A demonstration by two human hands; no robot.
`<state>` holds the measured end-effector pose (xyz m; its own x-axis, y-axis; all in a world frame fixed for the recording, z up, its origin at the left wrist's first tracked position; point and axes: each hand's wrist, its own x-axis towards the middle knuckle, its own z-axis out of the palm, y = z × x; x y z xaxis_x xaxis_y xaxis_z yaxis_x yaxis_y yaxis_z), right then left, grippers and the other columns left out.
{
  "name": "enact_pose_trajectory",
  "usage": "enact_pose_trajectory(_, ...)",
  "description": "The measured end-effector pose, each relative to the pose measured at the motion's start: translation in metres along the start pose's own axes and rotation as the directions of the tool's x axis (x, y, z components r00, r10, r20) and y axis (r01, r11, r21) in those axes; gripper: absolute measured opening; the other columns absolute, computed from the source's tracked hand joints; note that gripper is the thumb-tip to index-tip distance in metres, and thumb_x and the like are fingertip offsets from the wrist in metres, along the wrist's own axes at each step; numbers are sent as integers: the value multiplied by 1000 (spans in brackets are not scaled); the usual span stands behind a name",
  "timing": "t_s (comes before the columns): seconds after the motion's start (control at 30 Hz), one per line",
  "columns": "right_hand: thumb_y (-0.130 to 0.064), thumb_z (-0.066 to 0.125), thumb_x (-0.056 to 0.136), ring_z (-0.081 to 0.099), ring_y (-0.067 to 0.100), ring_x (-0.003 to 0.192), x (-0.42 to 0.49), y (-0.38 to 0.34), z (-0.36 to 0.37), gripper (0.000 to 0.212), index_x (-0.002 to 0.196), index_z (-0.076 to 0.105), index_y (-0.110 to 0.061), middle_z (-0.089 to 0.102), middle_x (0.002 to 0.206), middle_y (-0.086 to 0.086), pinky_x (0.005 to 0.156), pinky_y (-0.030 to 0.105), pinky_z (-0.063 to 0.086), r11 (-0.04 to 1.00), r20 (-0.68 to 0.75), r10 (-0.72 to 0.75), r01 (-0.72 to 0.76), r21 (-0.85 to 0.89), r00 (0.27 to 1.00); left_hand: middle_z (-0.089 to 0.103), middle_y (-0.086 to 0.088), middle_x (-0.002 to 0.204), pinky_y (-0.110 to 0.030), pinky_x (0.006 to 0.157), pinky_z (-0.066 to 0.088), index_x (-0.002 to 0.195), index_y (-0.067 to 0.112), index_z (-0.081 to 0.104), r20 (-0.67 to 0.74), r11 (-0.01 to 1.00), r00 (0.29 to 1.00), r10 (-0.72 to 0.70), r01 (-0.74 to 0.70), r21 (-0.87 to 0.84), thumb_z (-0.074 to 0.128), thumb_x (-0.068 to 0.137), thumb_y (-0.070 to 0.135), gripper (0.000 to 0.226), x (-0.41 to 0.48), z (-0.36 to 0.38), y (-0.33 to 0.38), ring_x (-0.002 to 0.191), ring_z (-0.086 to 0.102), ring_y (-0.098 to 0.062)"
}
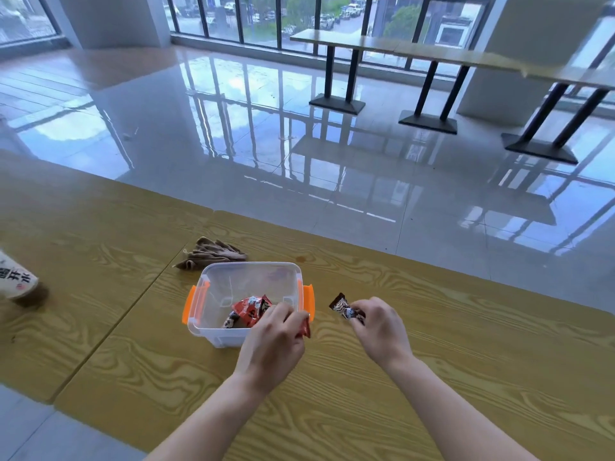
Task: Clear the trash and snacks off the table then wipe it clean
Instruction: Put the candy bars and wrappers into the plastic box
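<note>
A clear plastic box [233, 277] with orange latches stands on the wooden table [432, 361]. Inside it lie a red snack packet [250, 307] and a darker one [230, 320]. My left hand [274, 341] hovers at the box's near right corner, pinching a small red snack packet [305, 328]. To the right of the box my right hand [382, 327] holds a dark brown snack packet [342, 306] just above the table. A crumpled brown cloth [209, 254] lies behind the box.
A bottle with a white printed label [18, 281] lies at the table's left edge. A small brown stain [301, 259] marks the table behind the box. Beyond the far edge is glossy tiled floor, with other tables [416, 49] by the windows.
</note>
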<state>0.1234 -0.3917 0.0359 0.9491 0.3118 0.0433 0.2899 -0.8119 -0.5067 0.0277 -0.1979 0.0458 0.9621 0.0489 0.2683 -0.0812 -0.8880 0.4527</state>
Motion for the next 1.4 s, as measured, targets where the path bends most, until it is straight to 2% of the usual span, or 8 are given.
enact_pose_trajectory(0.13,-16,66,89,60,24,81,17,-36,-9,16,103,73,-17,62,90,3,73,39,50,993,-29,-108,109,46,994,60,-4,88,-41,62,52,98,13,68,-65,994,993,-103,104,12,68,69,4,30,11,-28,-18,80,58,-27)
enact_pose_trajectory(0.3,-17,62,89,61,27,83,41,-87,11,16,100,73,-14,61,90,5,72,38,49,978,33,-206,204,47,978,63,-6,91,-39,73,48,103,13,69,-80,974,976,-201,208,95,72,68,8,36,21,-51,-61,86,59,-30)
enact_pose_trajectory(0.47,-5,63,83,64,26,94,62,-119,48,26,103,75,-15,69,106,4,73,27,43,971,67,-235,232,50,970,62,-11,94,-41,77,41,102,11,68,-19,939,954,-299,298,171,68,73,12,29,33,-46,-102,87,56,-34)
enact_pose_trajectory(0.7,-6,62,86,62,27,104,82,-123,80,22,105,73,-12,67,115,7,83,31,47,983,86,-181,181,15,980,61,-11,89,-44,84,41,96,11,67,55,935,967,-249,225,276,65,72,9,24,40,-29,-125,80,52,-35)
enact_pose_trajectory(0.87,-11,74,85,61,28,104,78,-120,78,24,108,71,-8,67,110,8,81,25,42,965,25,-259,258,39,965,62,-10,102,-44,84,48,111,13,66,30,945,975,-220,205,256,73,67,10,45,31,-33,-134,100,55,-33)
enact_pose_trajectory(1.03,-2,69,84,59,30,102,72,-101,68,32,115,69,-9,66,107,9,80,23,37,988,-74,-149,151,16,986,56,-20,119,-48,90,49,122,7,58,-29,907,944,-329,325,266,74,70,11,55,18,-44,-151,115,52,-39)
enact_pose_trajectory(1.2,-23,66,87,54,30,108,67,-89,67,45,130,56,-13,58,120,10,91,33,45,998,86,-24,29,-63,996,42,-23,142,-40,100,44,144,7,35,82,867,878,-471,445,223,63,80,14,71,13,-44,-155,127,46,-37)
enact_pose_trajectory(1.4,-27,60,90,53,31,110,65,-89,72,64,145,33,-12,53,125,12,93,36,43,998,221,44,-31,-63,974,57,-12,127,-39,80,51,143,6,39,50,885,893,-447,433,172,60,82,6,64,13,-41,-161,105,60,-32)
